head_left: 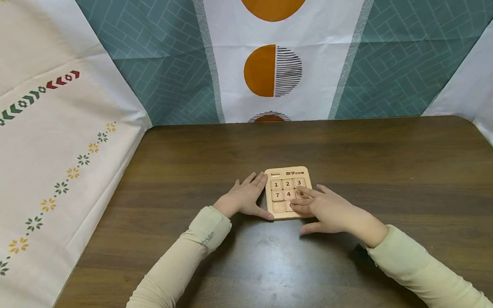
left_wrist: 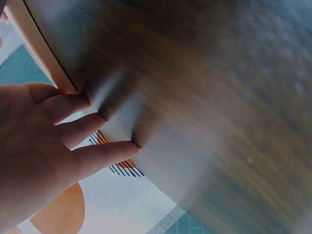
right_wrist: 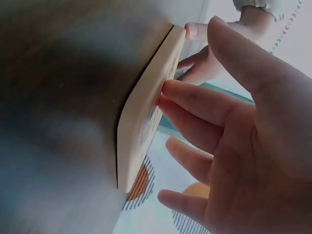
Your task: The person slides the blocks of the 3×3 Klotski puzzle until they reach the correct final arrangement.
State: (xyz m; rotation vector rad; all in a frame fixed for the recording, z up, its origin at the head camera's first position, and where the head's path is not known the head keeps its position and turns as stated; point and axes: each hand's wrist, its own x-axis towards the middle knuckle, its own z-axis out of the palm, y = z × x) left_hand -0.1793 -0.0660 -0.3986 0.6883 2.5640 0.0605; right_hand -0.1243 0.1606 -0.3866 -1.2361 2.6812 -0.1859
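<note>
A wooden number slide puzzle (head_left: 279,213) lies flat on the table, with several numbered tiles in its frame. The top row reads 1, 2, 3; below it come 7, 4 and a partly covered 8. A bare slot shows at the lower left. My left hand (head_left: 246,198) lies along the puzzle's left edge, fingers extended and thumb at the lower left corner. Over the right side is my right hand (head_left: 329,211), its fingers fairly straight. In the right wrist view, two fingertips (right_wrist: 171,88) touch the tiles; they partly hide the lower right ones.
The brown wooden table (head_left: 179,168) extends around the puzzle on all sides. A patterned curtain (head_left: 171,59) hangs behind its far edge, and a cream cloth (head_left: 57,153) with floral trim is on the left. Something small and black (head_left: 361,255) shows beneath the right sleeve.
</note>
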